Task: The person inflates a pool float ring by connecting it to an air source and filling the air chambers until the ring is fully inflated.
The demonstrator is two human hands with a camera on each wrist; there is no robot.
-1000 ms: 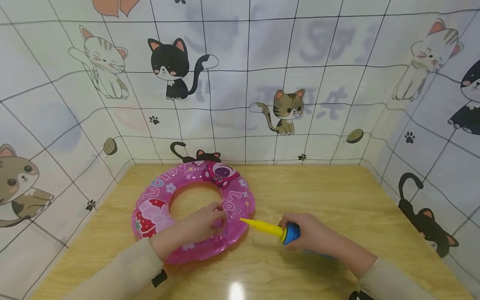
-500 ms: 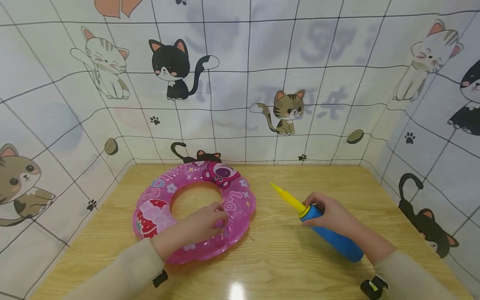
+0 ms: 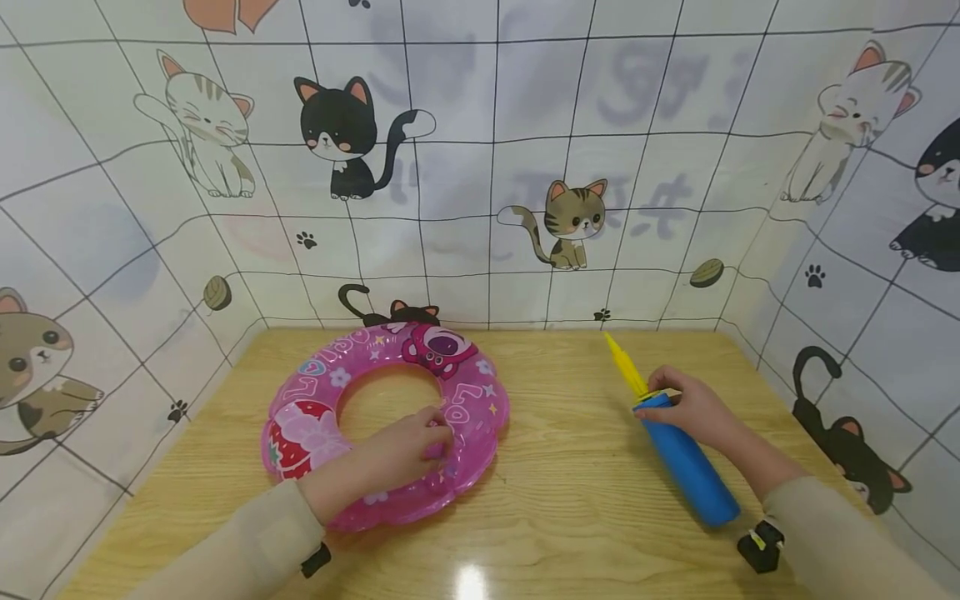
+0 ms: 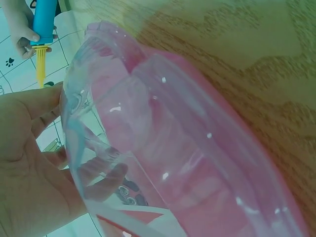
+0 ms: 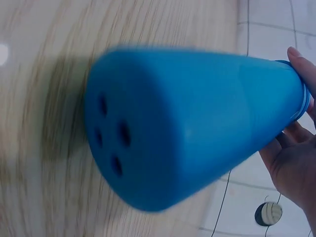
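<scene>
A pink inflatable swim ring (image 3: 480, 417) with printed flowers, lettering and a bear lies on the wooden table. My left hand (image 3: 405, 454) reaches over its near side and pinches the ring with curled fingers; what exactly lies between the fingertips is hidden in the head view. In the left wrist view, the hand (image 4: 39, 163) is against the clear plastic, some fingers showing through it. My right hand (image 3: 693, 408) grips a blue hand pump (image 3: 690, 471) by its collar, beside the yellow nozzle (image 3: 624, 367). The pump tilts, nozzle pointing away, and its holed blue end (image 5: 123, 133) faces the right wrist camera.
The wooden table (image 3: 555, 517) meets white walls (image 3: 465, 183) printed with grid lines and cartoon cats at the back and both sides. The ring's far edge lies close to the back wall.
My right hand has moved the pump right and away from the ring, its nozzle swinging from pointing left to pointing at the back wall. The left hand and ring have stayed put.
</scene>
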